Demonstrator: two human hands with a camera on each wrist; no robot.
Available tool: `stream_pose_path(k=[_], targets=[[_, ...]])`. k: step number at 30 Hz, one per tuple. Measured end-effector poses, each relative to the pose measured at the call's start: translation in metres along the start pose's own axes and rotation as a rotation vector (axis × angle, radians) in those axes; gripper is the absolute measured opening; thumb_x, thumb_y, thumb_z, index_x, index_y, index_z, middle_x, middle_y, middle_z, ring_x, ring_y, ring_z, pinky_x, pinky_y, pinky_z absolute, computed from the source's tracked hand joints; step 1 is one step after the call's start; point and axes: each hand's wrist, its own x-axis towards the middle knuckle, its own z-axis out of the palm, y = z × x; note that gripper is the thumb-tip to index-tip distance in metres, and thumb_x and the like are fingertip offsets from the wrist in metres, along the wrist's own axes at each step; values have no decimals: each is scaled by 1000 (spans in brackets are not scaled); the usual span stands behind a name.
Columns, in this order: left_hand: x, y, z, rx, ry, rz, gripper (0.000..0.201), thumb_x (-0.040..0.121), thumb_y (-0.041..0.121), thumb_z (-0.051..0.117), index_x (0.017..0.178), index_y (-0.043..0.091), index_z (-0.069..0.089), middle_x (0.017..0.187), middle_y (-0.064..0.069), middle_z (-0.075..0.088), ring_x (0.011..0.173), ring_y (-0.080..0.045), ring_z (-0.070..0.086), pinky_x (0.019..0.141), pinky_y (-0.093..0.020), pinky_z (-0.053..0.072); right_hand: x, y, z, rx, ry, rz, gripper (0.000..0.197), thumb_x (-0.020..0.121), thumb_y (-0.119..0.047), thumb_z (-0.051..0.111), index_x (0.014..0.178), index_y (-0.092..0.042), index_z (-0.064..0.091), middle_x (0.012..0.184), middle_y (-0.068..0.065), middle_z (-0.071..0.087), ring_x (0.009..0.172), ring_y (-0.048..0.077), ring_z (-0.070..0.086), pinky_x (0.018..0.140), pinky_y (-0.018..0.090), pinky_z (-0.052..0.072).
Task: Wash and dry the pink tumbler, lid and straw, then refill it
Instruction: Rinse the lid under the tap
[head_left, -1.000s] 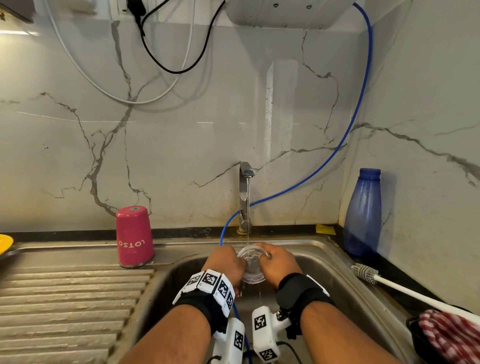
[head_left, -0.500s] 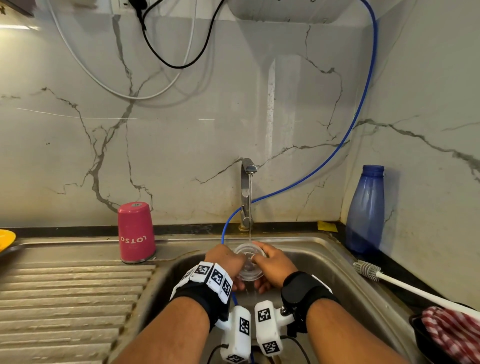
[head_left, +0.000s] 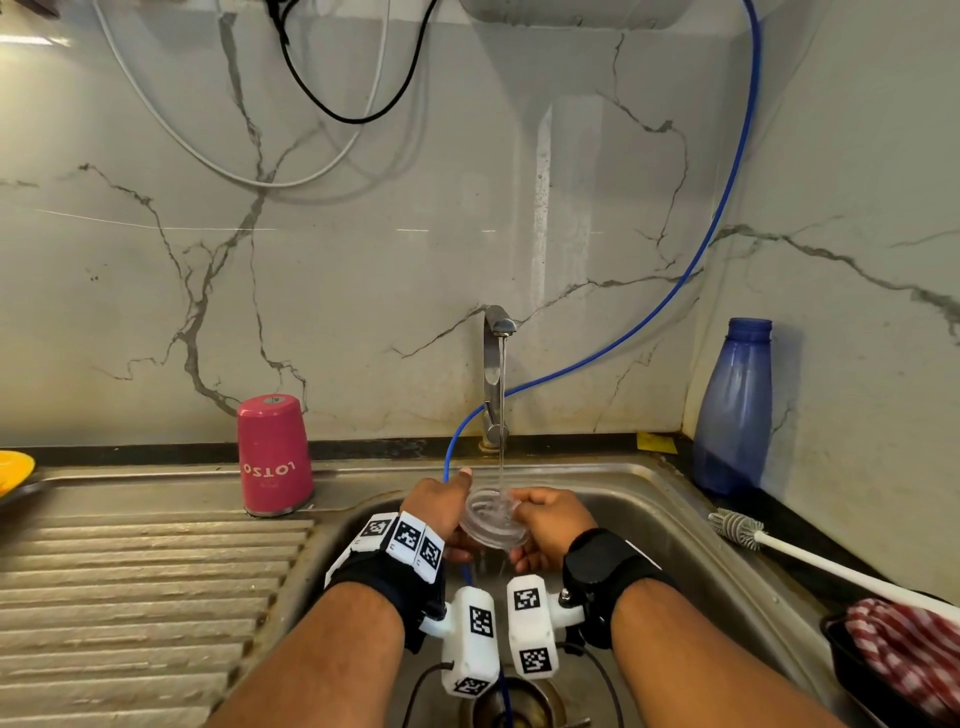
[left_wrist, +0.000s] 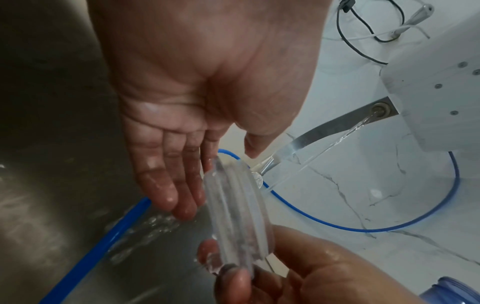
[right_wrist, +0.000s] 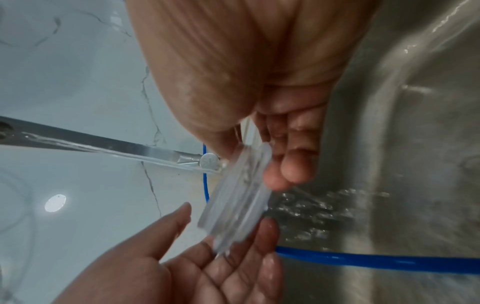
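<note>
A clear round lid (head_left: 491, 522) is under the running tap (head_left: 493, 364), over the sink. My right hand (head_left: 548, 517) pinches its right edge between thumb and fingers (right_wrist: 291, 164). My left hand (head_left: 444, 504) lies flat against the lid's other side, fingers (left_wrist: 168, 185) straight and wet, thumb stretched out away from it. The lid (left_wrist: 236, 216) stands on edge between the two palms, and water runs off it into the basin. The pink tumbler (head_left: 274, 457) stands upside down on the draining board to the left. No straw is in view.
Sink basin (head_left: 675, 545) with a blue hose (head_left: 675, 291) running down into it. Ribbed draining board (head_left: 130, 597) on the left, a yellow dish (head_left: 13, 470) at its far edge. On the right stand a blue bottle (head_left: 732, 410), a bottle brush (head_left: 737, 530) and a red checked cloth (head_left: 904, 649).
The lid has stayed under the stream between both hands. My left thumb has lifted off it and now points up toward the tap.
</note>
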Motion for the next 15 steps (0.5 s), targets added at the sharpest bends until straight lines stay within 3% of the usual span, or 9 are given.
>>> stream_pose_path(k=[4, 8, 9, 10, 11, 13, 15], targets=[[-1, 3, 3, -86, -5, -24, 40, 103, 41, 51, 106, 4, 64, 91, -20, 75, 78, -34, 75, 67, -42, 64, -1, 0, -1, 3, 29, -20, 34, 103, -9, 47, 134, -16, 58, 84, 17, 71, 50, 22, 63, 47, 30, 56], [-3, 4, 4, -176, -14, -29, 32, 99, 21, 58, 119, -2, 64, 99, -21, 74, 87, -36, 75, 74, -42, 63, -1, -2, 1, 59, 26, -42, 40, 102, -8, 49, 141, -17, 53, 90, 14, 70, 52, 24, 64, 49, 32, 58], [-7, 7, 4, -228, -30, -25, 35, 98, 25, 61, 123, 0, 64, 106, -20, 74, 96, -34, 73, 84, -41, 61, -2, -3, 2, 84, 3, -49, 43, 101, -8, 52, 143, -18, 51, 92, 12, 70, 54, 24, 64, 53, 33, 59], [-7, 9, 3, -156, -63, -22, 41, 98, 32, 62, 126, 3, 63, 114, -17, 72, 104, -31, 70, 93, -39, 56, -3, -4, 2, 102, -22, -57, 49, 100, -8, 56, 146, -20, 47, 96, 11, 69, 57, 24, 65, 56, 34, 60], [-9, 3, 4, -40, -77, 67, 44, 98, 36, 61, 129, 4, 62, 121, -16, 70, 107, -28, 68, 96, -36, 53, -3, -5, 1, 108, -30, -69, 55, 97, -9, 61, 148, -22, 44, 101, 11, 69, 60, 24, 66, 59, 34, 61], [-3, 3, 2, -342, -117, -22, 38, 100, 19, 59, 132, -1, 58, 126, -22, 65, 96, -27, 70, 83, -33, 60, -3, -6, -1, 99, -6, -105, 66, 93, -14, 69, 151, -25, 39, 108, 13, 67, 64, 22, 68, 64, 34, 62], [3, 0, 7, -267, -72, 5, 36, 99, 6, 57, 132, -6, 55, 123, -27, 65, 94, -31, 72, 75, -38, 64, -4, -8, -3, 82, 34, -139, 66, 93, -17, 70, 150, -21, 39, 107, 14, 67, 63, 18, 69, 63, 32, 61]])
